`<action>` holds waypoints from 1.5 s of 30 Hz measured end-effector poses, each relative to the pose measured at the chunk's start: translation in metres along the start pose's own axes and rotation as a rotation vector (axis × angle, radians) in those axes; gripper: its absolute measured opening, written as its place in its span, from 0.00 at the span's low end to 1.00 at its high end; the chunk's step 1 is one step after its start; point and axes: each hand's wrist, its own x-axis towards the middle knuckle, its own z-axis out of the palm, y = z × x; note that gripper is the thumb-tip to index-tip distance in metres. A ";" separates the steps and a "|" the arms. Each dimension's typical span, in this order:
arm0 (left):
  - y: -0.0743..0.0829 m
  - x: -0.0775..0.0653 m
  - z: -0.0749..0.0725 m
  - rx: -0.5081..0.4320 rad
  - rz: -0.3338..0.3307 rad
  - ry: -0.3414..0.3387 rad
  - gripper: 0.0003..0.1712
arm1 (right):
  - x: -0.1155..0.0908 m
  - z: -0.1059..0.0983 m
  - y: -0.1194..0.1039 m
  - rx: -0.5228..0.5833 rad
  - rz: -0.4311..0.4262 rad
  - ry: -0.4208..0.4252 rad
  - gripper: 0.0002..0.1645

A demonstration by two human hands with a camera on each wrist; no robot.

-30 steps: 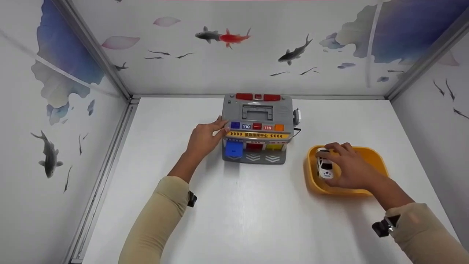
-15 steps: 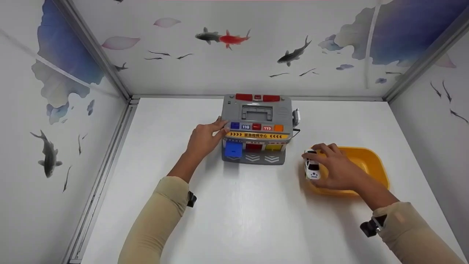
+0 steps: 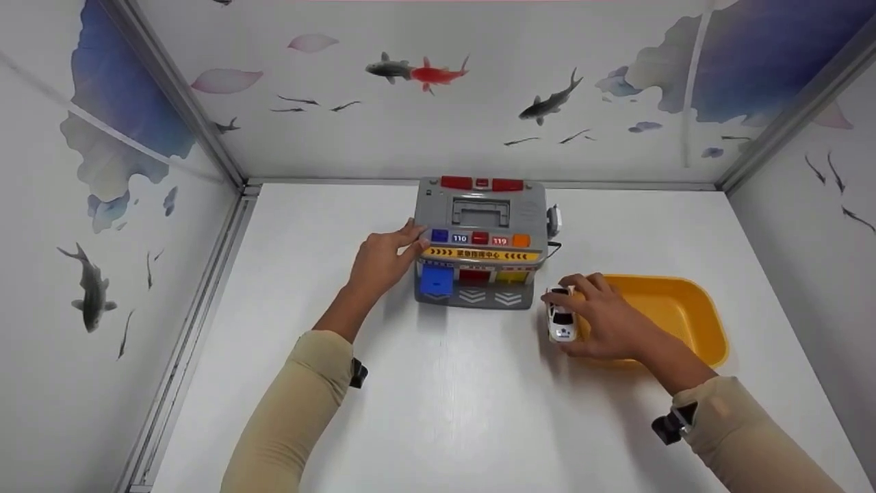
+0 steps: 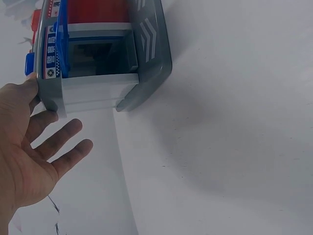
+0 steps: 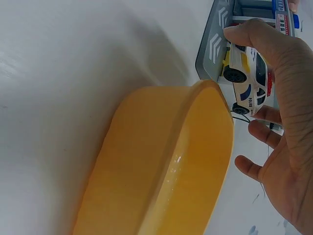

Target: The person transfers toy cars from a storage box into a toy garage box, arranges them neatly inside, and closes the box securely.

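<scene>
A grey toy garage (image 3: 482, 253) stands at the back middle of the table, with red lights, a handle recess and colored doors. Its blue door (image 3: 436, 280) is raised, and the left wrist view shows a dark bay (image 4: 98, 58) behind it. My left hand (image 3: 384, 259) pinches the garage's upper left corner between thumb and index finger; the other fingers (image 4: 72, 154) are spread out free. My right hand (image 3: 606, 320) holds a white toy police car (image 3: 562, 322) lengthwise between thumb and fingers, in the air just past the bin's left rim.
The yellow plastic bin (image 3: 684, 308) sits right of the garage, partly behind my right hand. A small white part (image 3: 555, 219) and a black cord (image 3: 555, 245) stick out on the garage's right side. Printed walls (image 3: 479, 137) enclose the white table (image 3: 445, 411).
My right hand has carried the toy police car leftward, from over the bin to past its left rim, closer to the garage. The left hand and garage have stayed put.
</scene>
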 end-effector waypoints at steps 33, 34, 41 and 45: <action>-0.001 0.000 0.002 0.002 0.008 0.017 0.30 | 0.031 0.026 -0.031 -0.055 -0.055 0.020 0.47; -0.001 0.000 0.002 -0.002 0.010 0.018 0.30 | 0.032 0.027 -0.032 -0.047 -0.059 0.017 0.47; -0.003 0.001 0.002 0.004 0.045 0.031 0.31 | 0.042 0.036 -0.043 -0.002 -0.080 -0.011 0.47; -0.002 0.001 0.002 0.007 0.032 0.027 0.31 | 0.049 0.042 -0.051 -0.006 -0.070 -0.035 0.47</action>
